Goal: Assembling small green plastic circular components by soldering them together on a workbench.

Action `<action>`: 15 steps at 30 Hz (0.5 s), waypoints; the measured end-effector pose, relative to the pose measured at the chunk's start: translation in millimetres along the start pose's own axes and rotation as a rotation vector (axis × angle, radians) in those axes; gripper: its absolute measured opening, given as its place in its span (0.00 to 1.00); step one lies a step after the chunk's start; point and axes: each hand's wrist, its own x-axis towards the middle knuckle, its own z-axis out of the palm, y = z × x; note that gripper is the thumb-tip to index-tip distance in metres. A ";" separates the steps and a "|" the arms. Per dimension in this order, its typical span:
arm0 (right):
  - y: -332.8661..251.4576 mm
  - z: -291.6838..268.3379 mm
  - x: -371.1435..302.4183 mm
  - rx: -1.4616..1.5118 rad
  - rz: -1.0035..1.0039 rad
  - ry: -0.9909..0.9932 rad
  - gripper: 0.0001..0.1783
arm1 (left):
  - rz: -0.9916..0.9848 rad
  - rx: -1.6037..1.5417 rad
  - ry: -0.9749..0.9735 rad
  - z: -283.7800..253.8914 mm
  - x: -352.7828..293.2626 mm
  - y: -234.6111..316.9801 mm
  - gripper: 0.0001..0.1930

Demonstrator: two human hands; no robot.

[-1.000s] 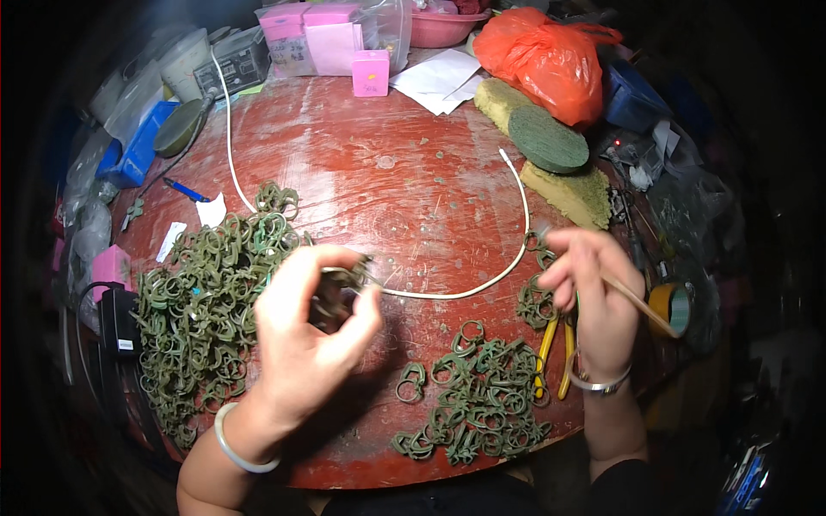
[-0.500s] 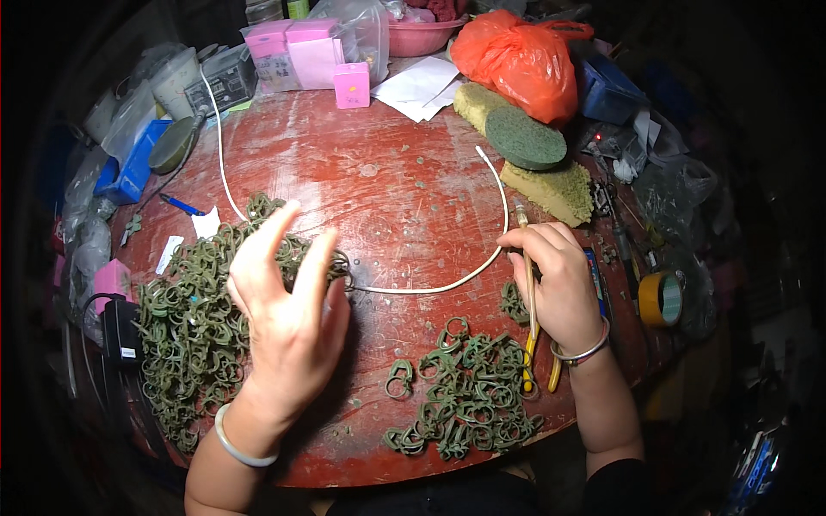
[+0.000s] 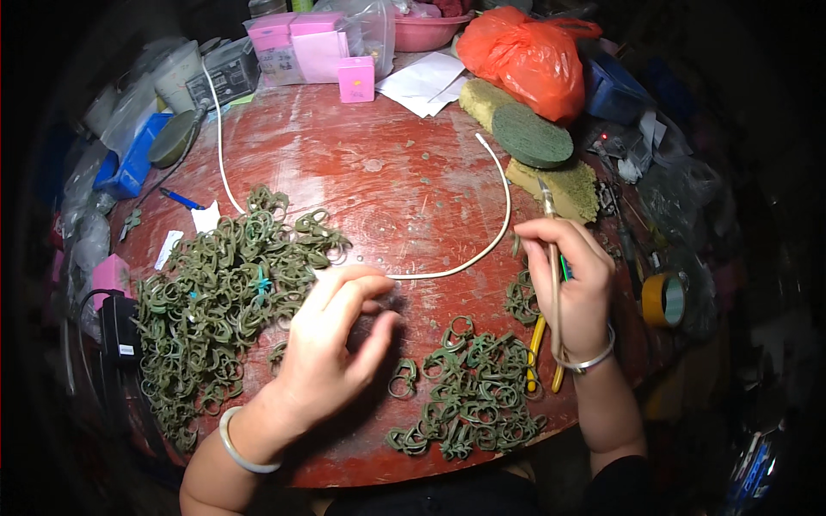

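My right hand (image 3: 575, 288) is closed around a craft knife (image 3: 553, 284) with a slim tan handle, its pointed metal tip up in front of the sponges. A small green piece (image 3: 516, 244), perhaps a ring, shows at that hand's fingertips. My left hand (image 3: 335, 335) hovers with fingers curved and apart, nothing visible in it, beside a large heap of dull green rings (image 3: 215, 318). A smaller pile of similar rings (image 3: 477, 391) lies between my forearms, with one loose ring (image 3: 402, 378) at its left. More rings (image 3: 521, 297) sit beside my right hand.
A white cable (image 3: 465, 265) curves across the red table (image 3: 387, 189). Yellow-handled pliers (image 3: 535, 353) lie by my right wrist. Sponges (image 3: 564, 193), a green round pad (image 3: 533, 136) and a red plastic bag (image 3: 525, 64) stand back right. A tape roll (image 3: 662, 299) sits right, a blue tray (image 3: 133, 159) left.
My left hand has come off the large heap, moving right and toward me, its fingers more curled. The craft knife has risen and shifted right in my right hand.
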 end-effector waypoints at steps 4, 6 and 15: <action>-36.8 4.3 -16.2 0.543 0.277 -0.231 0.07 | -0.273 -0.699 -0.043 15.7 -9.8 12.9 0.27; -43.0 5.8 -20.3 0.474 0.093 -0.263 0.09 | -0.266 -0.748 -0.108 17.0 -9.1 19.5 0.27; -46.1 3.2 -25.9 0.581 0.187 -0.288 0.22 | -0.622 -1.147 -0.166 9.2 -12.9 6.9 0.18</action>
